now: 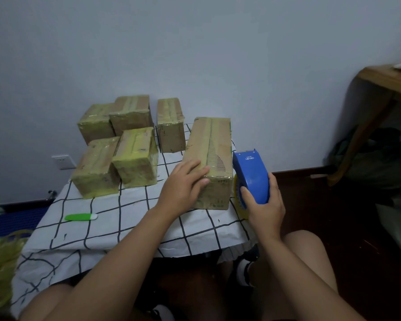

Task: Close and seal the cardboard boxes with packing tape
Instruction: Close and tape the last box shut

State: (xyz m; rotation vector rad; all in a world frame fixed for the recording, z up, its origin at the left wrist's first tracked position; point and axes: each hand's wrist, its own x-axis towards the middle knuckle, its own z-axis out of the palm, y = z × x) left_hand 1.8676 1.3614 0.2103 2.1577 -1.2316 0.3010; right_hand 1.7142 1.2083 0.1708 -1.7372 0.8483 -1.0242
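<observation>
On checked tablecloth [130, 218]: long cardboard box [210, 158], flaps closed, yellowish tape along top seam. Left hand [183, 184] flat on box's near top edge, fingers straight, pressing. Right hand [263, 205] just right of box, fingers curled round blue tape dispenser [251, 176]. Left of box: five taped boxes [125, 144]. Nearer, well left of box: green cutter [81, 217].

Green cutter [81, 217] on checked cloth [130, 218]; wall socket [63, 161]; wooden table [380, 82].
</observation>
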